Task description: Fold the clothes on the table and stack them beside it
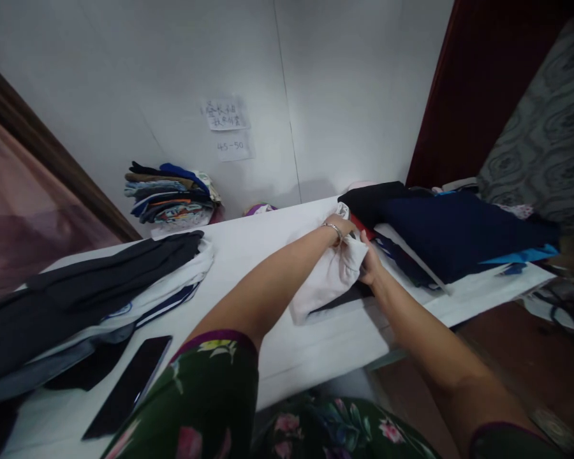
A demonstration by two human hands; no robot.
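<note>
A white garment [323,284] lies bunched on the white table, its gathered upper part between my hands. My left hand [340,228], with a silver bracelet at the wrist, is closed on the far side of the cloth; the fingertips are partly hidden. Gripping the garment's right edge is my right hand [370,261], thumb on top and fingers underneath, out of sight. Some dark cloth [347,296] shows beneath the white garment. Just beyond my hands begins a heap of clothes with a navy garment [444,229] on top.
Dark trousers [90,274] and other clothes lie along the table's left side. A black phone [131,386] rests near the front left edge. A folded clothes stack [169,197] stands at the back left. Paper notes [229,118] hang on the wall.
</note>
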